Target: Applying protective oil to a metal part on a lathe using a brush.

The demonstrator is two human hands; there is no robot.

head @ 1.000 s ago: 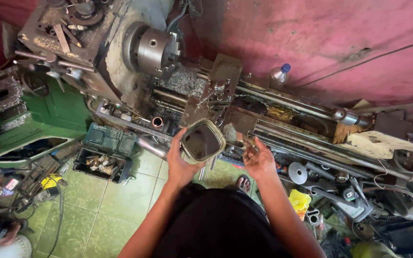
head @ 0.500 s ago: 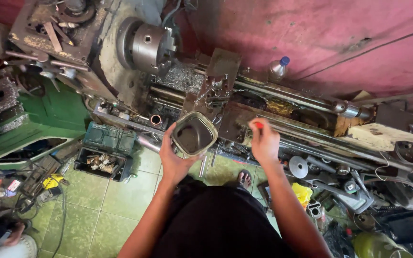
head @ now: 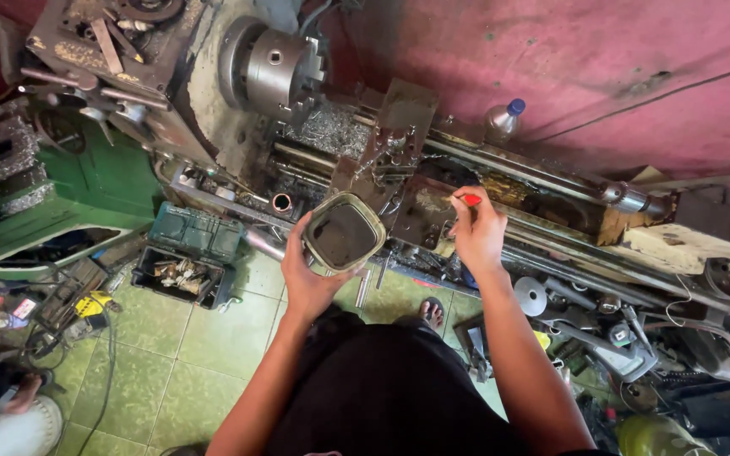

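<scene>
Square tin (head: 344, 232) with rounded corners and a dark inside sits in the left hand (head: 310, 274), fingers curled round its side and thumb along the near edge, held just in front of the lathe bed (head: 551, 224). Right hand (head: 476, 232) is closed round a small tool with a red handle (head: 471, 200), its tip pointing at the lathe carriage (head: 420, 211) beside the tin. Behind them the chuck (head: 276, 72) faces right over a heap of metal swarf (head: 331, 131). A plastic bottle with a blue cap (head: 504, 120) stands against the red wall (head: 568, 67). On the green tiled floor (head: 196, 355) lie an open toolbox (head: 183, 262) and a sandalled foot (head: 433, 312)
</scene>
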